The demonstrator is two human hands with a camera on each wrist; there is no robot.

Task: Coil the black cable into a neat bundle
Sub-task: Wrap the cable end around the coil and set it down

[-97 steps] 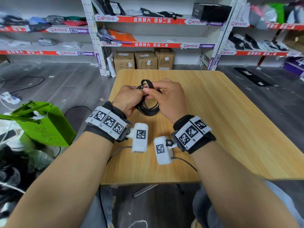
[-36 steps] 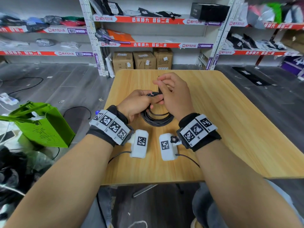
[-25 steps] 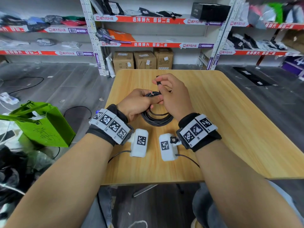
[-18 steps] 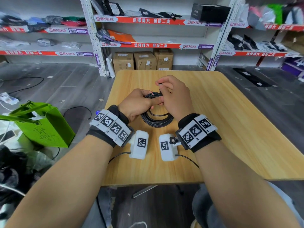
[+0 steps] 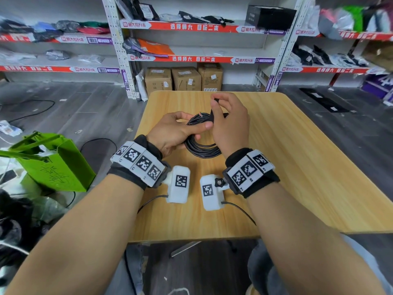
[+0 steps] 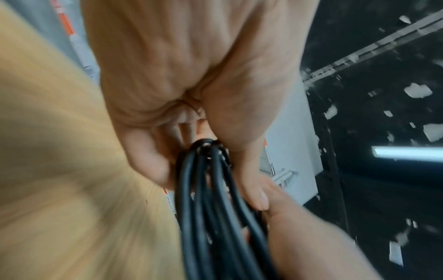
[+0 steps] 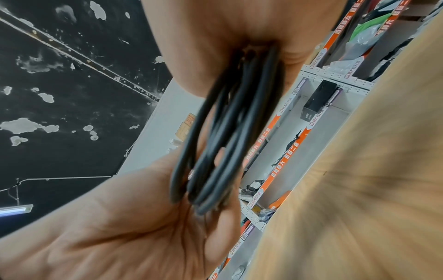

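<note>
The black cable (image 5: 202, 149) is wound into a round coil of several loops just above the wooden table (image 5: 297, 167). My left hand (image 5: 187, 128) grips the coil's far side, with its thumb laid across the loops. My right hand (image 5: 215, 103) pinches a flat black strap (image 5: 212, 112) that rises from the top of the coil. In the left wrist view the cable strands (image 6: 208, 189) run out from between my curled fingers. In the right wrist view the cable strands (image 7: 227, 132) hang from my right hand toward the left palm (image 7: 120, 227). Where the strap meets the coil is hidden.
A green paper bag (image 5: 53, 165) stands on the floor left of the table. Cardboard boxes (image 5: 182, 79) and metal shelving (image 5: 191, 39) lie beyond the far edge. A loose black wire (image 5: 32, 107) lies on the floor at the left.
The coil has come down from mid-air to just above the table. My right hand has since risen slightly, drawing the strap upward. The left hand keeps its hold on the loops.
</note>
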